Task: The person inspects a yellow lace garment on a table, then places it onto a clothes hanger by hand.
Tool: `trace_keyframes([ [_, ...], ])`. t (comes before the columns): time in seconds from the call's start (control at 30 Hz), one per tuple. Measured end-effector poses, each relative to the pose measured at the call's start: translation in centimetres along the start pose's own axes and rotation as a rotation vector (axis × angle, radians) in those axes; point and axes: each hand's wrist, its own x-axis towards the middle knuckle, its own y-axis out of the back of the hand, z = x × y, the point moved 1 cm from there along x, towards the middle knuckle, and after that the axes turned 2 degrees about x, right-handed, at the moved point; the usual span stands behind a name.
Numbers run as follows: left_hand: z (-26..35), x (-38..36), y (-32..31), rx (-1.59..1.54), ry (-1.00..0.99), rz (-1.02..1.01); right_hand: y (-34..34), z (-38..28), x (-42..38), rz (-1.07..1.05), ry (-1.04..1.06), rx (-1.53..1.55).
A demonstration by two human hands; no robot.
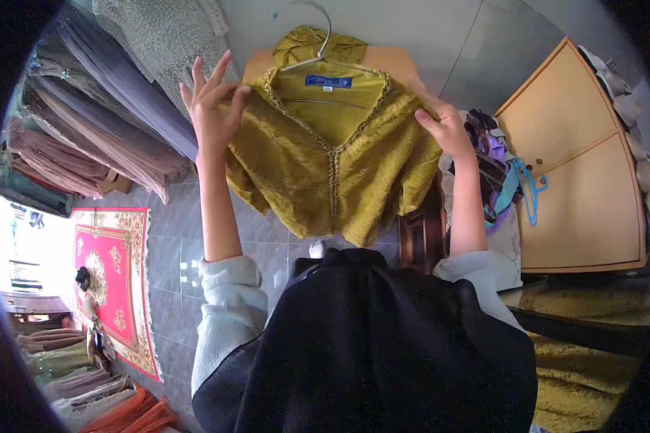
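Note:
A mustard-yellow textured jacket (pixel 296 173) with a braided neckline and a blue label (pixel 328 81) hangs on a metal-hooked hanger (pixel 321 52) in front of me. At its left shoulder in the view, my left hand (pixel 213 108) pinches the edge between thumb and index finger, the other fingers spread. My right hand (pixel 444 123) grips the opposite shoulder, its thumb on the front of the cloth. Both arms are raised, in pale grey sleeves. A black garment (pixel 383 339) fills the lower middle of the view.
Long gowns (pixel 101 108) hang on the left. A red patterned rug (pixel 115 281) lies on grey floor tiles (pixel 188 245). At right are a wooden cabinet (pixel 570 166), a blue hanger (pixel 532 195) and purple and teal cloth (pixel 497 155). More yellow fabric (pixel 578 375) is at lower right.

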Motion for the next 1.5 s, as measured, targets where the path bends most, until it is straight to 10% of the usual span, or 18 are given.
trace_keyframes([
  [0.27, -4.1, -7.7, -3.1, 0.077, 0.116, -0.237, -0.9, 3.3, -0.7, -0.138, 0.014, 0.102],
  [0.4, -3.7, -7.2, -4.3, 0.004, 0.135, -0.05, -1.0, 3.4, -0.5, -0.084, -0.028, -0.13],
  [0.6, -5.3, 1.0, -6.3, 0.079, -0.02, 0.281, 1.4, 1.0, 5.2, 0.126, 0.259, -0.918],
  [0.93, -10.6, 17.4, -10.4, 0.215, -0.135, 0.397, 5.8, 1.4, 19.4, 0.454, 0.432, -1.213],
  [1.1, -11.3, 22.5, -12.3, 0.273, -0.137, 0.396, 6.3, 0.4, 25.6, 0.504, 0.228, -1.11],
  [1.27, -9.5, 26.3, -13.9, 0.127, 0.266, 0.092, 8.6, 3.5, 31.8, 0.538, 0.293, -1.165],
  [1.37, -16.2, 27.8, -21.5, 0.358, -0.059, 0.32, 8.6, 5.4, 35.3, 0.462, 0.213, -1.096],
  [1.4, -17.5, 27.8, -23.7, 0.374, -0.016, 0.28, 9.8, 8.3, 35.7, 0.378, 0.682, -0.573],
  [1.5, -19.4, 26.5, -28.9, 0.344, 0.117, 0.159, 9.1, 15.5, 38.8, 0.429, 0.258, -1.25],
])
